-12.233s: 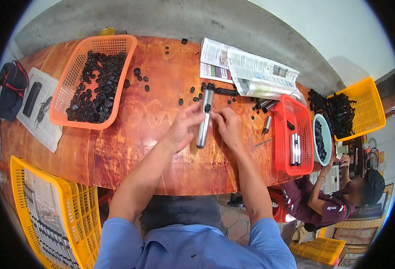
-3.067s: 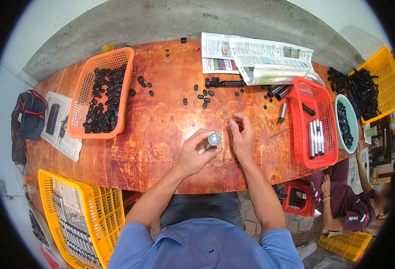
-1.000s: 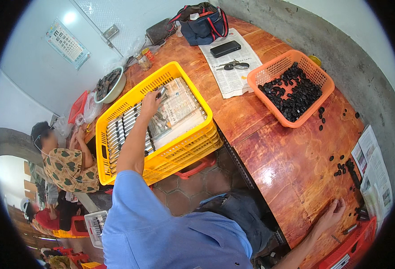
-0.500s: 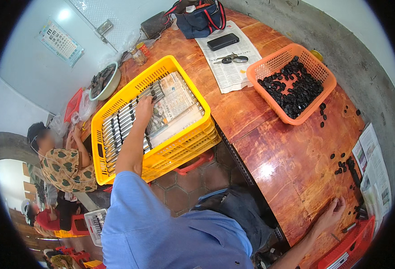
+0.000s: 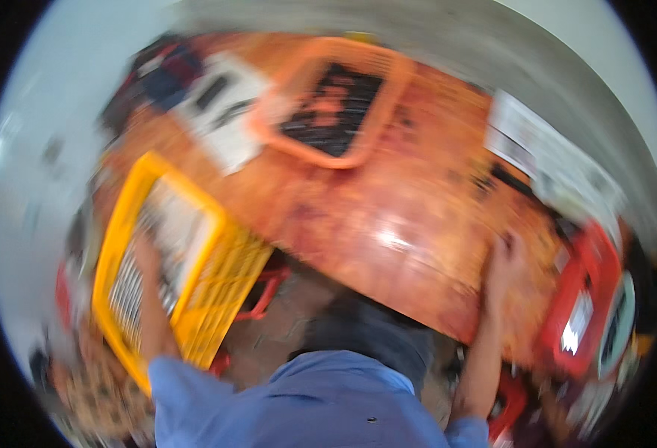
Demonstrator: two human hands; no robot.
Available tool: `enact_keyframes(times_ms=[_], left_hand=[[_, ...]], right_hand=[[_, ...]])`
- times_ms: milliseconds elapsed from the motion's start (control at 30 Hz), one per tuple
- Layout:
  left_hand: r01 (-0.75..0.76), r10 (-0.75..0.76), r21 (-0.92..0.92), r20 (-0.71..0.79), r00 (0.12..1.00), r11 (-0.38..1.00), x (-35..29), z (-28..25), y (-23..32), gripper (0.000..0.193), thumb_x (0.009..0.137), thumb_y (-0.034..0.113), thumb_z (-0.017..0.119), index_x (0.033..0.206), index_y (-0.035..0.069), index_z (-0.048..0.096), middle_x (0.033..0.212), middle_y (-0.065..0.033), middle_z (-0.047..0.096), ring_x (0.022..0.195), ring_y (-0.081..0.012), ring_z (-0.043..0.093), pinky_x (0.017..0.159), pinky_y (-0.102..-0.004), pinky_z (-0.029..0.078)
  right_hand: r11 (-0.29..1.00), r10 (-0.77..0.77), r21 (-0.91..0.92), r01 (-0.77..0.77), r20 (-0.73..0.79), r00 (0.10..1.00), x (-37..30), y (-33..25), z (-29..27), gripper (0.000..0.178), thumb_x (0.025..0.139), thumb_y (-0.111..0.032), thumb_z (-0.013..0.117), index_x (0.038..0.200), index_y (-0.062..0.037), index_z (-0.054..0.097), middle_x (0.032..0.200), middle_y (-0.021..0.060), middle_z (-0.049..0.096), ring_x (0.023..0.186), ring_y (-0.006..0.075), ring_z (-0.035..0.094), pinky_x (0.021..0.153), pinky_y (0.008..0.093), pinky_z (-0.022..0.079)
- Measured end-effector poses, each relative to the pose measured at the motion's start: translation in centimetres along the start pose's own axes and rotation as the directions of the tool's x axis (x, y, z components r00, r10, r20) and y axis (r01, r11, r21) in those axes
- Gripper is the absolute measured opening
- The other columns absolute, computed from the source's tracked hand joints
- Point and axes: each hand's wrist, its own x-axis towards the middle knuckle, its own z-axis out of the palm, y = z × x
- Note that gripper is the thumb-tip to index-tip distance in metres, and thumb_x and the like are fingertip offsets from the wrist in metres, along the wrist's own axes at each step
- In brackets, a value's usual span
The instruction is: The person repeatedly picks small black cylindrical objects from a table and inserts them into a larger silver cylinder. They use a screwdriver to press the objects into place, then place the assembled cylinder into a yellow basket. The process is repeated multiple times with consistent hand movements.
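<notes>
My left hand (image 5: 147,257) reaches into a yellow plastic crate (image 5: 227,280), over a row of silver metal tubes (image 5: 125,291) with black parts on them. Motion blur smears its fingers, so I cannot make out whether it holds a tube. Paper (image 5: 181,213) lies in the crate beside the tubes. At the right, my right hand (image 5: 504,263) is low over the wooden table (image 5: 388,201) or resting on it. Blur hides its finger shape and any small thing in it.
An orange basket (image 5: 302,153) of small black parts (image 5: 332,119) stands at the table's back. Newspaper (image 5: 231,153) with a dark case lies left of it. Rightward are more newspaper (image 5: 552,153), a dark bar (image 5: 512,181) and a red basket (image 5: 586,276). A person sits at lower left.
The view has swung to the right, so crate, table and orange basket sit farther left, and more of the red basket shows. My left hand stays inside the crate; my right stays by the table.
</notes>
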Motion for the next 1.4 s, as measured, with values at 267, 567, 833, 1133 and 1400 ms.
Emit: enact_keyframes(times_ms=[267, 567, 833, 1133, 1400], left_hand=[[-0.229, 0.211, -0.054, -0.234, 0.949, 0.972, 7.4, -8.9, 13.6, 0.037, 0.101, 0.008, 0.053, 0.137, 0.001, 0.055, 0.139, -0.0185, 0.056, 0.132, -0.0377, 0.051, 0.109, -0.0431, 0.044], [-0.784, 0.536, -0.453, -0.572, 0.620, 0.424, 3.6, -19.8, 40.8, 0.030, 0.094, -0.004, 0.060, 0.123, -0.002, 0.064, 0.127, -0.0176, 0.062, 0.120, -0.0345, 0.059, 0.101, -0.0423, 0.047], [-0.449, 0.658, -0.866, -0.471, 0.588, -0.220, -4.8, -21.3, 61.4, 0.015, 0.091, -0.003, 0.063, 0.106, -0.003, 0.067, 0.114, -0.0145, 0.062, 0.103, -0.0273, 0.063, 0.088, -0.0342, 0.051], [-0.108, 0.739, -0.926, -0.355, 0.572, -0.361, -6.9, -18.9, 68.4, 0.013, 0.095, -0.005, 0.056, 0.103, -0.009, 0.066, 0.109, -0.0144, 0.060, 0.087, -0.0206, 0.069, 0.076, -0.0316, 0.063], [0.155, 0.705, -0.925, -0.148, 0.694, -0.347, -6.6, -17.0, 67.7, 0.015, 0.094, -0.004, 0.059, 0.106, -0.005, 0.069, 0.106, -0.0056, 0.062, 0.090, -0.0117, 0.063, 0.078, -0.0254, 0.053]], right_hand=[[0.995, -0.043, 0.091, 0.035, 0.085, 0.995, -0.5, -1.3, -0.9, 0.024, 0.087, -0.006, 0.065, 0.110, 0.0017, 0.065, 0.099, 0.0156, 0.067, 0.094, 0.0259, 0.067, 0.082, 0.0355, 0.054], [0.843, -0.309, -0.527, 0.104, -0.317, 0.897, -0.5, -3.7, -18.8, 0.012, 0.087, -0.011, 0.070, 0.097, -0.0037, 0.068, 0.090, 0.0151, 0.070, 0.079, 0.0328, 0.069, 0.070, 0.0414, 0.055], [0.225, 0.401, -0.911, -0.347, -0.238, 0.885, 1.2, 5.4, -28.1, 0.024, 0.091, -0.022, 0.060, 0.097, -0.0020, 0.073, 0.096, 0.0213, 0.074, 0.092, 0.0391, 0.072, 0.082, 0.0514, 0.056], [0.372, 0.528, -0.847, -0.379, -0.143, 0.837, 1.6, 5.7, -26.9, 0.035, 0.073, -0.026, 0.079, 0.099, -0.0059, 0.069, 0.100, 0.0193, 0.072, 0.097, 0.0376, 0.069, 0.082, 0.0493, 0.054], [0.254, 0.395, -0.890, -0.379, -0.262, 0.880, 1.8, 5.0, -27.3, 0.025, 0.086, -0.020, 0.058, 0.100, -0.0023, 0.069, 0.097, 0.0243, 0.072, 0.094, 0.0431, 0.070, 0.083, 0.0559, 0.054]])
